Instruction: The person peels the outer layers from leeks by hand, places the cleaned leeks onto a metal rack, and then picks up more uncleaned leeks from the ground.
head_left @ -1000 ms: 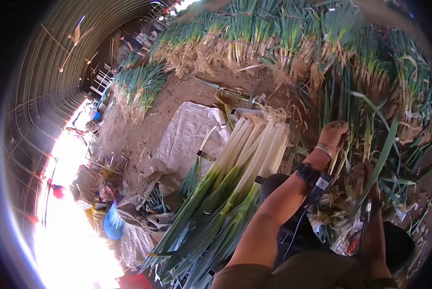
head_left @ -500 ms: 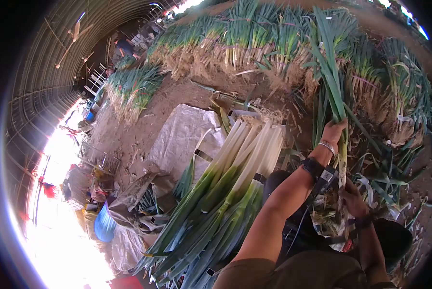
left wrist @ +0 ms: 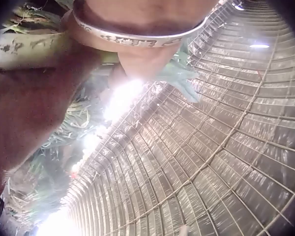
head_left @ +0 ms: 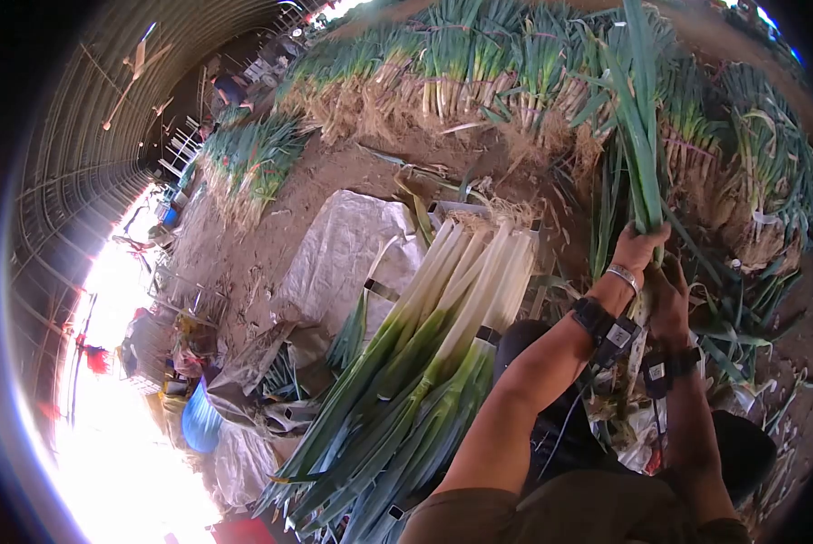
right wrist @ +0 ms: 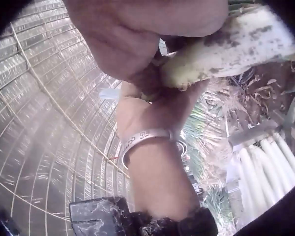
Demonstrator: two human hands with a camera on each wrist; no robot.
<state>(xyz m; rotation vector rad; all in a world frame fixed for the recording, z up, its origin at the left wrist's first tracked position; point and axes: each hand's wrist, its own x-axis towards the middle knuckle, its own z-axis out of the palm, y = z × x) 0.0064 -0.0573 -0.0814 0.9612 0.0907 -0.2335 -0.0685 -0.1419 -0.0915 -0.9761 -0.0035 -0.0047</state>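
Note:
A long leek (head_left: 640,154) stands nearly upright at the right of the head view, its green leaves pointing up. My left hand (head_left: 636,249), with a bracelet at its wrist, grips it where the leaves meet the stalk. Just below and to the right, my right hand (head_left: 669,304) has its fingers on the same stalk, close against the left hand. In the right wrist view the pale, brown-spotted stalk (right wrist: 231,49) runs out from the fingers of my right hand (right wrist: 147,34); my left hand (right wrist: 160,108) lies beyond it. The fingertips are partly hidden.
Clean white-stemmed leeks (head_left: 465,299) lie in a metal holder left of my arms. Behind them is a pale sack (head_left: 352,254). Rooted leek bundles (head_left: 452,82) line the back and right. A person (head_left: 231,89) is far off at the upper left.
My left hand has raised a leek out of the leaves at the right. My right hand has moved up the stalk to just beneath the left hand.

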